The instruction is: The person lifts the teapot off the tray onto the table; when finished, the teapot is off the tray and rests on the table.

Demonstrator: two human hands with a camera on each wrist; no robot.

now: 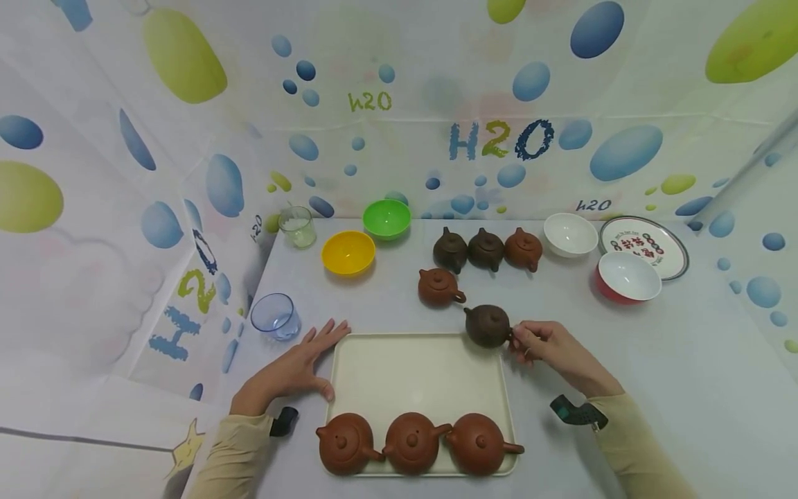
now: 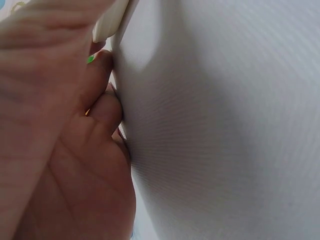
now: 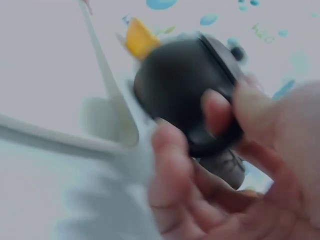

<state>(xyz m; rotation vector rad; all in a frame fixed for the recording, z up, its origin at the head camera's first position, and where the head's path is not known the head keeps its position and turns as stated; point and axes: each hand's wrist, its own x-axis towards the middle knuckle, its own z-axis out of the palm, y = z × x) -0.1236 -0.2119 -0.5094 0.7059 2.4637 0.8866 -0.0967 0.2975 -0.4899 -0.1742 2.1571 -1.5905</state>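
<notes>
— What is seen at the left?

— A clear blue cup is stood at the table's left edge. Just right of it, the left hand is laid flat with fingers straight, holding nothing, its thumb set against the left rim of the cream tray.

— And on the tray?

— Three reddish-brown teapots are lined along its near edge. The rest of its surface is bare.

— Further right?

— A dark brown teapot is held at the tray's far right corner. Its handle is pinched by the curled fingers of the right hand; in the right wrist view the fingers are seen closed round the pot's dark body.

— Behind them?

— A yellow bowl, a green bowl, four more teapots, a white bowl and a red bowl are set out.
</notes>
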